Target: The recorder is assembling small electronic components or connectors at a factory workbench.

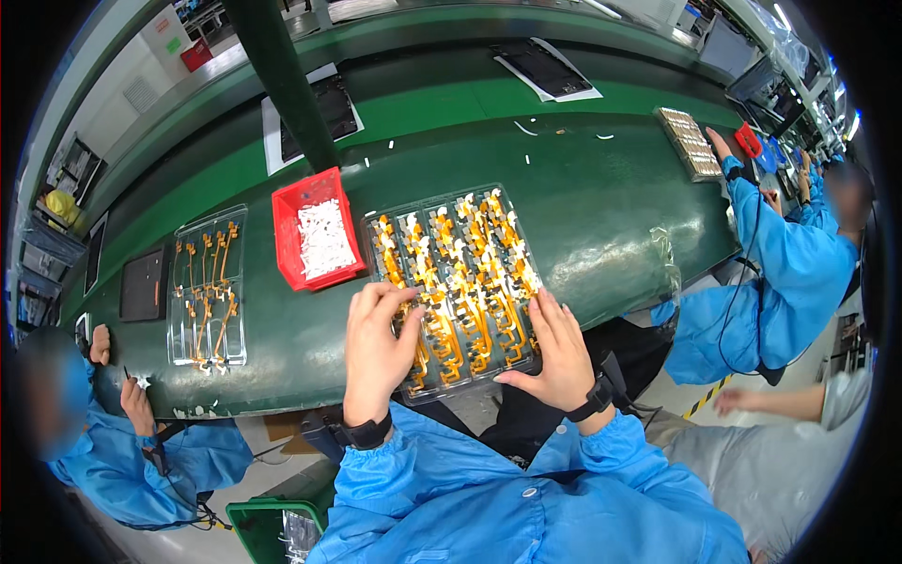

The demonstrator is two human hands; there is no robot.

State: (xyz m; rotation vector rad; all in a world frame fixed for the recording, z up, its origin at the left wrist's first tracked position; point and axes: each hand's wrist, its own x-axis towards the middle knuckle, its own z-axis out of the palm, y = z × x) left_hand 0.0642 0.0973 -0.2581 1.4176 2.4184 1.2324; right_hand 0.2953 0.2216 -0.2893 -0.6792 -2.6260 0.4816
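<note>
A clear tray [460,387] filled with rows of orange-and-white flexible parts [477,310] lies on the green bench [601,226], directly in front of the person. The left hand [378,346] is over the tray's near left corner, its thumb and forefinger curved toward each other; whether they pinch a part, I cannot tell. The right hand [561,359] is at the tray's near right edge, fingers extended side by side, thumb spread away from them. Just beyond the left hand stands a red bin [289,246] of white pieces [324,237]; farther left lies a second clear tray [239,324] with fewer orange parts.
</note>
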